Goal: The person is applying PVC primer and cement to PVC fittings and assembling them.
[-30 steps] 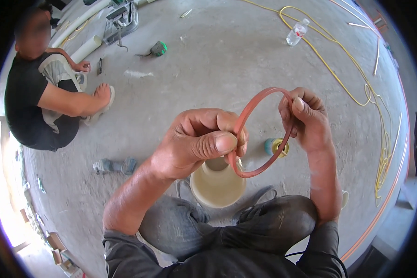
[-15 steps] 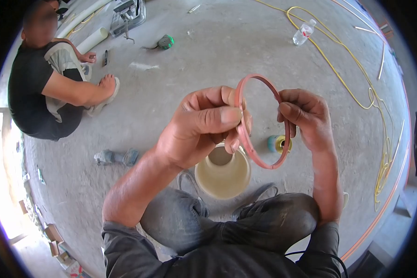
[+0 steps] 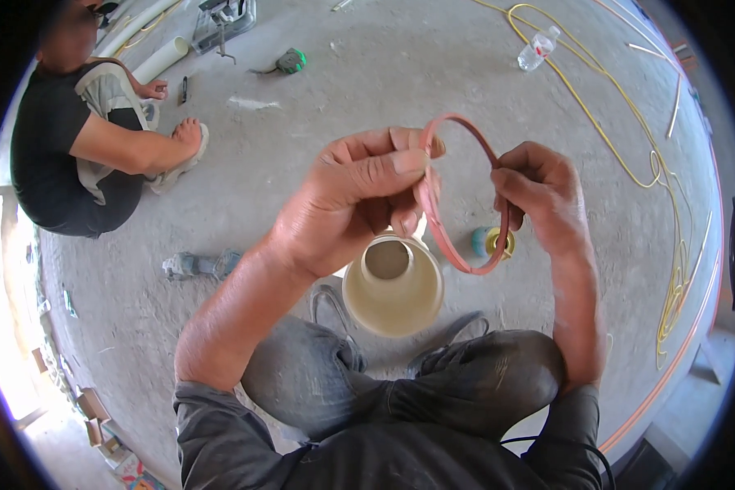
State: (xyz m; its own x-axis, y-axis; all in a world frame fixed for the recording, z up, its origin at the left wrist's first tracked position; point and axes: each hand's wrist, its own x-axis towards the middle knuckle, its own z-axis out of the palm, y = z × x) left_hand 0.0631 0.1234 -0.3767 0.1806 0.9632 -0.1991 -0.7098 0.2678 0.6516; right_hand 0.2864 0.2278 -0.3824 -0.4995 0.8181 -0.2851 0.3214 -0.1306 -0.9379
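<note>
With 12 o'clock set at the top of the view, a thin red ring (image 3: 438,235) is held up near the centre by 2 hands, tilted so that a narrow oval is shown. At about 10 o'clock on its rim, it is pinched by the thumb and fingers of the left hand (image 3: 355,175); near 3 o'clock, it is gripped between the thumb and bent fingers of the right hand (image 3: 543,188).

From the ring, a wide cream tube (image 3: 394,314) is seen at 7 o'clock, mouth up, set on the grey floor (image 3: 351,90) between 2 shoes. At 5 o'clock, a small blue and yellow can (image 3: 483,240) is partly covered by the ring. A power tool (image 3: 192,266) is laid between 8 and 9 o'clock, and a crouching person (image 3: 53,155) is seen at 9 o'clock. A black and green tape measure (image 3: 290,61) is placed at 10 o'clock, a clear bottle (image 3: 536,52) at 1 o'clock, and a yellow hose (image 3: 580,110) is strung from 1 to 4 o'clock.
</note>
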